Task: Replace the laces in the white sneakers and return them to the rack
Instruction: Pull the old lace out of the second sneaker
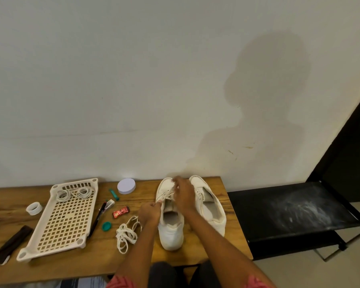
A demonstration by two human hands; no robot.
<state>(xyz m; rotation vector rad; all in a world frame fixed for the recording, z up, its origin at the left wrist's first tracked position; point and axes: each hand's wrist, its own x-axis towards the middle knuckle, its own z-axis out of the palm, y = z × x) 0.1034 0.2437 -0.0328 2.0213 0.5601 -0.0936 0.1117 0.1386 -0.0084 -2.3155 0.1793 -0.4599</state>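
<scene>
Two white sneakers stand side by side on the wooden table, toes toward the wall. My left hand [150, 212] pinches a lace end at the left side of the left sneaker [170, 231]. Over that sneaker's toe and eyelets, my right hand [184, 195] holds the lace with curled fingers. The right sneaker [211, 206] has no lace that I can see. A loose white lace [126, 235] lies in a heap to the left of the sneakers. Another bundle of laces [74, 193] rests on the cream perforated rack [64, 221].
Between rack and sneakers lie a white round lid [126, 185], a green tube [114, 194], a red wrapper [121, 212], a green cap [106, 226] and a pen [97, 220]. A tape roll [34, 208] and a dark case [9, 245] lie left. A black bench [289, 213] stands right.
</scene>
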